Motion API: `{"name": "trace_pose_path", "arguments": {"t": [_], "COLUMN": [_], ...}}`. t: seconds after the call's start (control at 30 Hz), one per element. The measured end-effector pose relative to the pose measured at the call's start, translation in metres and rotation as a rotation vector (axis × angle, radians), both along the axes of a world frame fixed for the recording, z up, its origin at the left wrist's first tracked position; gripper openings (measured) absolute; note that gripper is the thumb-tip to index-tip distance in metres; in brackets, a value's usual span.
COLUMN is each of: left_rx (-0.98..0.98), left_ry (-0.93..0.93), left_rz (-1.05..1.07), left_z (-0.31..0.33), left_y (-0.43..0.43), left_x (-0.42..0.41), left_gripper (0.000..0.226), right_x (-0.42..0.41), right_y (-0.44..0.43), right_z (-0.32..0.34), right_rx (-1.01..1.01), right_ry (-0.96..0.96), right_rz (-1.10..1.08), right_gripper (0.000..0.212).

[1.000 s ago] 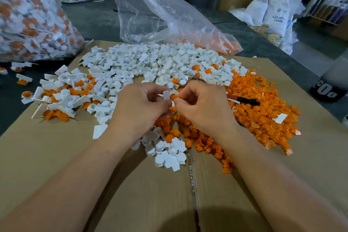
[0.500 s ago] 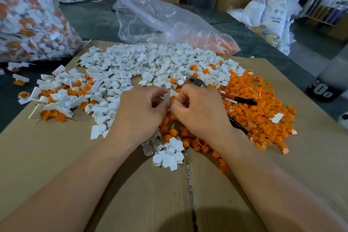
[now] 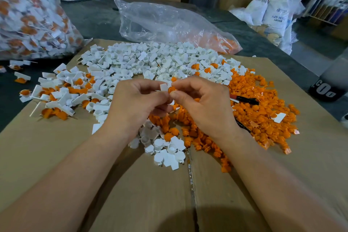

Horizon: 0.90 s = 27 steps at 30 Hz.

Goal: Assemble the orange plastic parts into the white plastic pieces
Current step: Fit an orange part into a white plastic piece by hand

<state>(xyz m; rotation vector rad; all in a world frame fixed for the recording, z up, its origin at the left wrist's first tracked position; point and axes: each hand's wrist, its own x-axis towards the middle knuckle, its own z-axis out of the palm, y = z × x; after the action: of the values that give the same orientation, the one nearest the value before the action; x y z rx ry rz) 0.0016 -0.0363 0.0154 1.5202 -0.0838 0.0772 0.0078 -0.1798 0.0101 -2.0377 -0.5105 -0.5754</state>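
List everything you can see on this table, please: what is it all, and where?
Loose white pieces: many, white, heaped at the far middle.
Loose orange parts: many, orange, heaped on the right.
Joined pieces: many, white and orange, on the left.
Cardboard sheet: one, brown, under the heaps.
Clear bag: one, holding some orange parts, behind the heaps.
Full bag: one, clear, holding white-and-orange pieces, far left.
Black-handled tool: one, among the orange parts.
Sacks: several, white, far right.
White plastic piece: one, pinched by the left hand.
Orange plastic part: one, pinched by the right hand.
Left hand: one, centre.
Right hand: one, centre.
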Motion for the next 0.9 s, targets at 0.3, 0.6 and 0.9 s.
{"name": "trace_pose_path", "arguments": {"t": [0.3,0.6,0.9], "left_rx": [-0.001,-0.066,-0.107], "left_ry": [0.054,0.172,0.206], "left_rz": [-0.033,-0.062,-0.125], "left_z": [0.002,0.004,0.007], "left_y": [0.001,0.004,0.006], "left_x": [-0.002,0.001,0.000], "left_gripper": [0.021,0.011,0.025], "right_x": [0.003,0.005,0.007], "right_y": [-0.004,-0.008,-0.010], "right_z": [0.000,0.000,0.000], "right_rx": [-0.069,-0.119,-0.097], "right_ry": [-0.102,-0.034,-0.149], "right_rz": [0.080,0.161,0.215], "right_gripper": [0.019,0.034,0.035]}}
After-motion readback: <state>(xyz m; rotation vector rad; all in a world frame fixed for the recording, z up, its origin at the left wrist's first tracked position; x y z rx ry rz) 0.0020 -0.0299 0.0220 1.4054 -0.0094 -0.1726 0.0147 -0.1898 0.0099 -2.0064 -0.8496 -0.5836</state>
